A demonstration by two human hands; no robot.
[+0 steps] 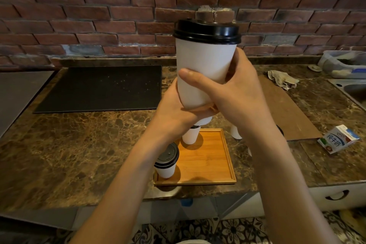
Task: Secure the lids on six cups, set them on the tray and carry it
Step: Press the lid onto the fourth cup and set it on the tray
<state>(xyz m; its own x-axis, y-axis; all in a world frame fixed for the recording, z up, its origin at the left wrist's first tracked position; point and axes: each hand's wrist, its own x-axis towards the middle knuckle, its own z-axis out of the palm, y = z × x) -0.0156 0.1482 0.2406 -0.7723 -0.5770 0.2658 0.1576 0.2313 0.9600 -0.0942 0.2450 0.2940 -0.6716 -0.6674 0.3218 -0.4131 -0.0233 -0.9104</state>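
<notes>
Cup [204,69] w/ black lid [207,30] on is up mid-frame, above tray [227,156]: left hand [178,111] curled round base, right hand [237,93] gripping side; lid-seating step prob done, nxt = set it upright on bare tray area right of 2 cups [166,170] there.
</notes>
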